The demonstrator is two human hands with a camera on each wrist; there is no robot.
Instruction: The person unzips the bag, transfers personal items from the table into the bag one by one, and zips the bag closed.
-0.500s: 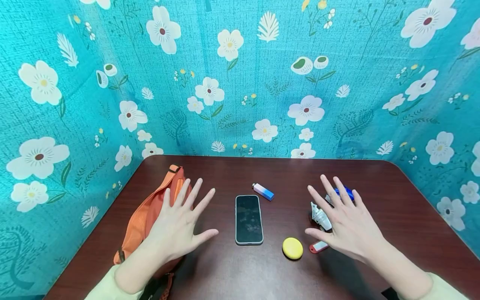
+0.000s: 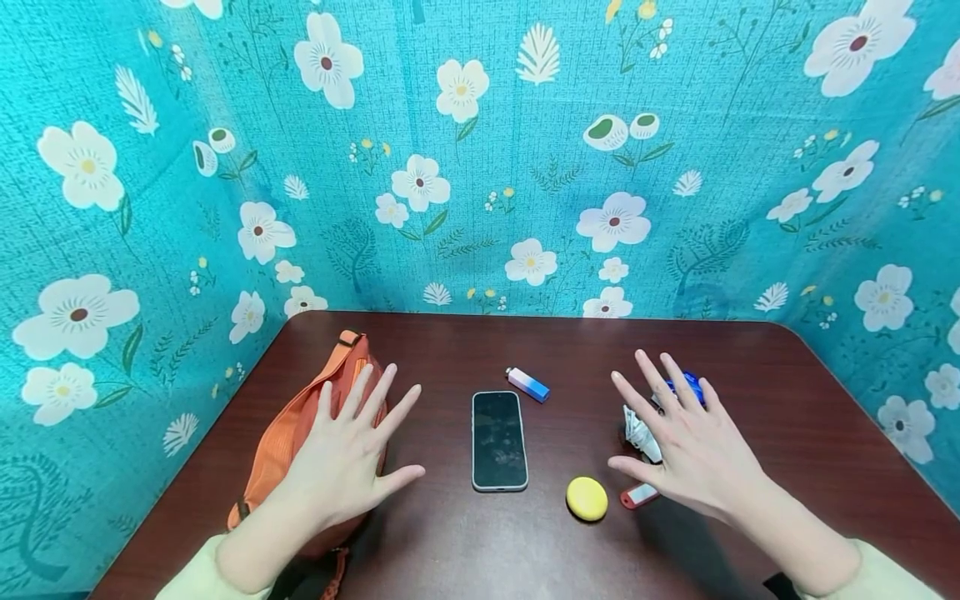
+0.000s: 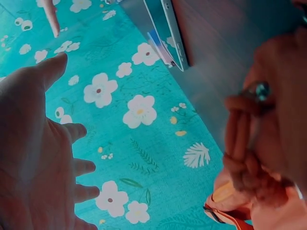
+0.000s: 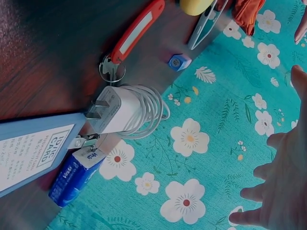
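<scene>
My left hand hovers over an orange bag at the table's left, fingers straight and spread, holding nothing. On the right, my right hand is spread the same way above a group of small things, also holding nothing. Under and beyond it are a white charger with coiled cable, a key with a red tag, a blue tissue pack and an ID card holder. In the head view this hand partly hides them. A yellow round object lies just left of its thumb.
Between the hands a phone lies face up on the dark wooden table. Behind it is a small blue, white and pink stick-shaped object. Teal floral cloth hangs along the table's back and sides.
My left hand has shifted slightly left and down in the head view. The right hand has moved a little left, its fingers still spread. The objects on the table stay in place.
</scene>
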